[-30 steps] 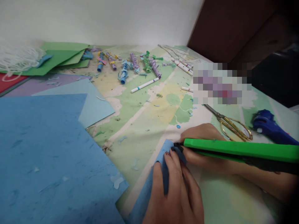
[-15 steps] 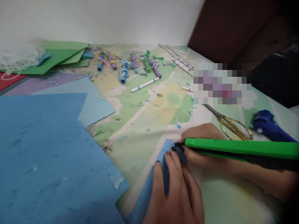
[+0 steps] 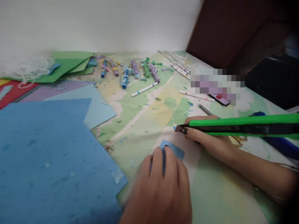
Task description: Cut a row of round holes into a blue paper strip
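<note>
My right hand (image 3: 210, 137) grips a green box cutter (image 3: 245, 120) with a black body. The cutter's short dark blade (image 3: 177, 128) points left, apart from the blue paper strip (image 3: 177, 150) below it. Over that strip lies my left hand (image 3: 161, 177), its fingers bent and drawn close, pressing the paper against the table. Only the strip's far end and slivers between the fingers show; my left thumb is hidden. Partly behind my right forearm and the cutter are gold-handled scissors (image 3: 238, 141) and a dark blue tool (image 3: 283, 147).
Large blue sheets (image 3: 53, 149) cover the left side, over a light blue sheet (image 3: 100, 107). Behind lie green sheets (image 3: 70, 63) and white string (image 3: 32, 68). Several curled paper rolls (image 3: 125, 77), white markers (image 3: 144, 89) and paper scraps are spread over the patterned tablecloth (image 3: 140, 124).
The box cutter and my right hand have moved up and away from the strip. My left hand has shifted slightly left, its fingers more bent, and the strip's end now shows flat.
</note>
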### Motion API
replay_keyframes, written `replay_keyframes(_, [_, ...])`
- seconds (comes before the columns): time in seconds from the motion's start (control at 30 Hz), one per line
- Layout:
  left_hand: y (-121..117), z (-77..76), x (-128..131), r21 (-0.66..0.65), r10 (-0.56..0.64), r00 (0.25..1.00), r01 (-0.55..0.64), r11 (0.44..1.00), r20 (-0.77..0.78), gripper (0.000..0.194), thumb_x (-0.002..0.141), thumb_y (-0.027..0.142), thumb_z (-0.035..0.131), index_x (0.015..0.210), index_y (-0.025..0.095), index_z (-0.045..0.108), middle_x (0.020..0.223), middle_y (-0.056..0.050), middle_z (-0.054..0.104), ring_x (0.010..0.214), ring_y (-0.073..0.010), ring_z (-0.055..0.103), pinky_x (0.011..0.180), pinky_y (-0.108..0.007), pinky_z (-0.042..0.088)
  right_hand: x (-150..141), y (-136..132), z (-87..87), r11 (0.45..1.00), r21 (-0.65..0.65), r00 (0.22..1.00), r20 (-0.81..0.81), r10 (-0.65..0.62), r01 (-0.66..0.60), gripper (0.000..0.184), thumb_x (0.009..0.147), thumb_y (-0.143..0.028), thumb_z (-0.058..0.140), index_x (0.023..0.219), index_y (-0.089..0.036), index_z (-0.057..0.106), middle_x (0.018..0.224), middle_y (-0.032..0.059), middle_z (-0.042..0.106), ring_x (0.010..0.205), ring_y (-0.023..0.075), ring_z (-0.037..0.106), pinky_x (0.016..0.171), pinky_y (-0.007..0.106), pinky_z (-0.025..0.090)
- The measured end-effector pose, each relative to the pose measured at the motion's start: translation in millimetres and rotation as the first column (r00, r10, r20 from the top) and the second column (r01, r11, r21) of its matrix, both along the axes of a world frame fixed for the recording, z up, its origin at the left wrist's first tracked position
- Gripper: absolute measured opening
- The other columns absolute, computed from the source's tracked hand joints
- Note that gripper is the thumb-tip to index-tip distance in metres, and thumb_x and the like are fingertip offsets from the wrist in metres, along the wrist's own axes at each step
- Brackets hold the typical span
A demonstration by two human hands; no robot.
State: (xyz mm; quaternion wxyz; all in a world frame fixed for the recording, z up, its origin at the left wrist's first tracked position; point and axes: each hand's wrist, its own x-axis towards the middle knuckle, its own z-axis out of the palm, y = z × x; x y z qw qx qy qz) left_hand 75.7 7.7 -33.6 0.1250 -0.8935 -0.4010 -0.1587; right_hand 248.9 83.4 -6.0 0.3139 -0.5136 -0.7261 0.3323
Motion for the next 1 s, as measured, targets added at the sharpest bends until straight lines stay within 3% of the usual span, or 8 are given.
replay_keyframes(0.17, [13, 29.4, 0, -0.296, -0.032, 0.977, -0.033, 0.954, -0.212, 0.033, 0.076, 0.014, 0.043, 0.103, 0.009, 0.060, 0.097, -0.018, 0.062, 0.087, -0.0272, 0.058, 0.071, -0.041, 0.050, 6, 2, -3.0, 0.995, 0.062, 0.995, -0.059, -0.077, 0.081, 0.018, 0.078, -0.025, 0.055, 0.064, -0.020, 0.066, 0.052, -0.0015, 0.049, 0.050, 0.0118, 0.044, 0.043, 0.024, 0.033])
replay_keyframes(0.3, [9, 37.6, 7, -0.301, -0.033, 0.941, -0.075, 0.951, -0.338, 0.050, 0.067, 0.010, 0.046, 0.116, 0.004, 0.052, 0.104, -0.021, 0.058, 0.088, -0.0297, 0.055, 0.070, -0.044, 0.049, 8, 4, -2.7, 0.981, 0.102, 0.981, -0.122, -0.154, 0.166, 0.017, 0.075, -0.025, 0.057, 0.081, -0.022, 0.073, 0.057, 0.0002, 0.058, 0.056, 0.0156, 0.053, 0.049, 0.027, 0.040])
replay_keyframes(0.5, [15, 39.6, 7, -0.380, 0.066, 0.981, -0.132, 0.916, -0.180, 0.062, 0.064, -0.002, 0.045, 0.126, 0.003, 0.039, 0.106, -0.020, 0.057, 0.092, -0.0280, 0.056, 0.075, -0.042, 0.048, 10, 7, -1.1, 0.980, 0.113, 0.977, -0.151, -0.147, 0.165, 0.026, 0.070, -0.021, 0.058, 0.091, -0.020, 0.074, 0.083, 0.0034, 0.071, 0.077, 0.0202, 0.063, 0.072, 0.030, 0.049])
replay_keyframes(0.57, [25, 49.6, -1, -0.531, 0.137, 0.987, -0.073, 0.844, 0.081, 0.052, 0.068, -0.001, 0.045, 0.118, 0.010, 0.046, 0.105, -0.014, 0.060, 0.092, -0.0231, 0.057, 0.076, -0.036, 0.048, 13, 8, -2.7, 0.979, 0.119, 0.981, -0.118, -0.152, 0.166, 0.029, 0.069, -0.021, 0.058, 0.094, -0.019, 0.073, 0.076, 0.0033, 0.070, 0.071, 0.0191, 0.062, 0.066, 0.029, 0.049])
replay_keyframes(0.63, [37, 61.3, -10, -0.702, 0.238, 0.911, 0.075, 0.708, 0.338, 0.034, 0.073, 0.007, 0.047, 0.106, 0.016, 0.052, 0.097, -0.006, 0.063, 0.083, -0.0168, 0.059, 0.072, -0.028, 0.048, 16, 9, -4.6, 0.982, 0.144, 0.992, -0.065, -0.111, 0.119, 0.033, 0.071, -0.023, 0.058, 0.101, -0.019, 0.072, 0.060, 0.0006, 0.064, 0.057, 0.0156, 0.056, 0.055, 0.027, 0.044])
replay_keyframes(0.73, [54, 69.6, -20, -0.868, 0.383, 0.813, 0.273, 0.415, 0.439, 0.022, 0.073, 0.013, 0.054, 0.094, 0.015, 0.057, 0.093, -0.005, 0.064, 0.081, -0.0156, 0.060, 0.071, -0.026, 0.047, 20, 9, -6.1, 0.973, 0.230, 0.998, -0.060, 0.024, -0.010, 0.035, 0.075, -0.025, 0.055, 0.107, -0.020, 0.069, 0.057, -0.0013, 0.060, 0.052, 0.0122, 0.049, 0.051, 0.024, 0.039])
replay_keyframes(0.8, [63, 65.1, -22, -0.895, 0.460, 0.771, 0.337, 0.293, 0.441, 0.023, 0.071, 0.019, 0.061, 0.094, 0.014, 0.060, 0.089, -0.004, 0.066, 0.079, -0.0160, 0.061, 0.068, -0.025, 0.046, 21, 9, -6.2, 0.965, 0.259, 0.993, -0.098, 0.064, -0.036, 0.033, 0.074, -0.021, 0.054, 0.103, -0.020, 0.069, 0.061, -0.0009, 0.061, 0.055, 0.0122, 0.051, 0.053, 0.024, 0.039])
replay_keyframes(1.0, [76, 42.6, -13, -0.876, 0.474, 0.738, 0.431, 0.218, 0.481, 0.025, 0.071, 0.033, 0.066, 0.086, 0.012, 0.066, 0.081, -0.004, 0.066, 0.070, -0.0140, 0.059, 0.067, -0.026, 0.046, 21, 17, -6.9, 0.971, 0.239, 0.981, -0.184, 0.053, -0.007, 0.026, 0.071, -0.015, 0.053, 0.089, -0.019, 0.071, 0.076, 0.0017, 0.067, 0.070, 0.0156, 0.059, 0.064, 0.025, 0.044])
